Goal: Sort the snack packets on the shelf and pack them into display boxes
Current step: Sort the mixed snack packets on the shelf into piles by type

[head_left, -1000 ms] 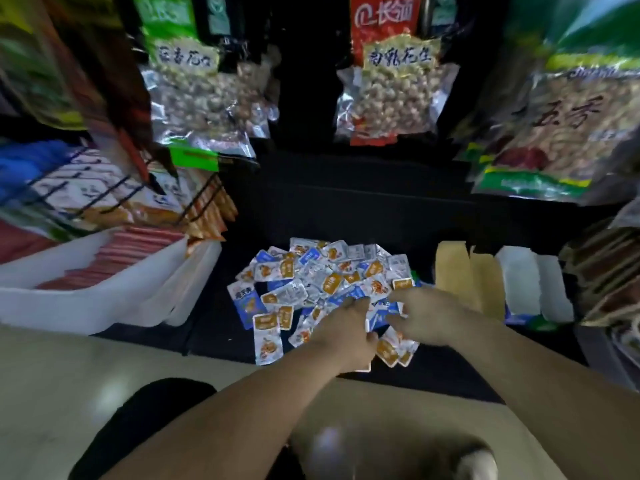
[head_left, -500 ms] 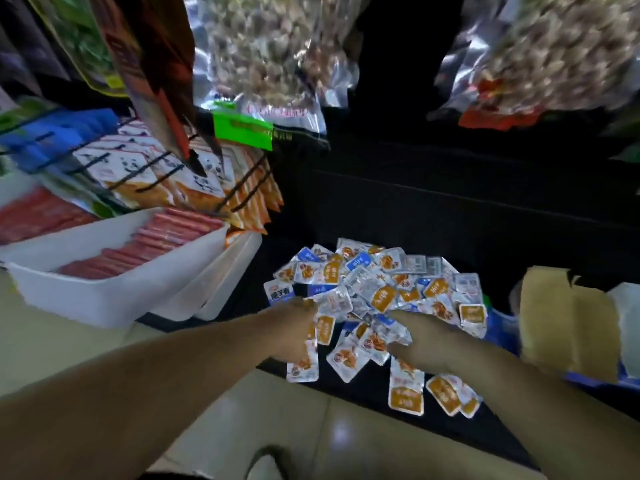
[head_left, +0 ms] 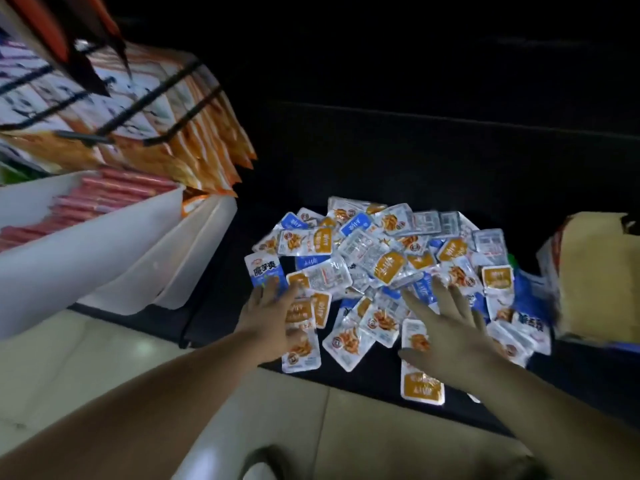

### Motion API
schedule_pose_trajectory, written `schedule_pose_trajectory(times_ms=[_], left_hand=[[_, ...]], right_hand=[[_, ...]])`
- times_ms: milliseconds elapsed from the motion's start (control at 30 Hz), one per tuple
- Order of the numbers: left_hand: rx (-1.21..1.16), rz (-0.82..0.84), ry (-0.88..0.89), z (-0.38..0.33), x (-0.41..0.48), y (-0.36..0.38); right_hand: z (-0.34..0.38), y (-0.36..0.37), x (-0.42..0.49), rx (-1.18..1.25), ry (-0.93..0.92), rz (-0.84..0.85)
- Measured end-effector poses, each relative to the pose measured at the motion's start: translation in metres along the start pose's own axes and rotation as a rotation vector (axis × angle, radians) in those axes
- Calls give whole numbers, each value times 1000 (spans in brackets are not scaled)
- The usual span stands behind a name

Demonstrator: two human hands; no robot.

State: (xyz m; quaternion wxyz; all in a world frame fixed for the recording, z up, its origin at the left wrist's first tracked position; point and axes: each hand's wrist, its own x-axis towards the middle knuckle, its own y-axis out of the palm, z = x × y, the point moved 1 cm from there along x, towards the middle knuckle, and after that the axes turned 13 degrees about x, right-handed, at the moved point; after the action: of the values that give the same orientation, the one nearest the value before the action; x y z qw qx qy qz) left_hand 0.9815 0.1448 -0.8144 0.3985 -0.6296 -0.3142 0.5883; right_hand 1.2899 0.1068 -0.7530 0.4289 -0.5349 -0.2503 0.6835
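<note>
A heap of small snack packets (head_left: 377, 261), orange-and-white and blue-and-white, lies on a dark low shelf (head_left: 363, 161). My left hand (head_left: 266, 320) rests palm down on the heap's near left edge, fingers spread over orange packets, gripping nothing. My right hand (head_left: 446, 334) lies flat with fingers apart on the near right part of the heap, partly covering an orange packet (head_left: 420, 384) at the shelf's front edge. A yellow-flapped display box (head_left: 595, 278) stands to the right of the heap.
A white bin (head_left: 86, 251) of red sausage sticks juts out on the left, with orange snack bags (head_left: 194, 133) hanging on black wire hooks above it. The shelf's back is dark. Pale floor tiles (head_left: 381, 438) lie below the shelf edge.
The camera has dipped and moved closer. Both hands have opened from curled to flat, fingers spread over the packets, and several packets near the front edge have shifted.
</note>
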Motion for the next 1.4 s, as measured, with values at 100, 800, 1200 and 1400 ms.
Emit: schedule_pose_trajectory(times_ms=[100, 800, 1200, 1400], left_hand=[[-97, -132, 52, -11, 5, 1], [-97, -255, 73, -53, 62, 0], [-212, -286, 177, -138, 34, 10], [-423, -522, 384, -59, 43, -26]], right_hand=[[2, -10, 18, 3, -26, -25], [-45, 16, 64, 100, -29, -254], [-19, 32, 43, 53, -5, -96], [-20, 39, 51, -38, 32, -266]])
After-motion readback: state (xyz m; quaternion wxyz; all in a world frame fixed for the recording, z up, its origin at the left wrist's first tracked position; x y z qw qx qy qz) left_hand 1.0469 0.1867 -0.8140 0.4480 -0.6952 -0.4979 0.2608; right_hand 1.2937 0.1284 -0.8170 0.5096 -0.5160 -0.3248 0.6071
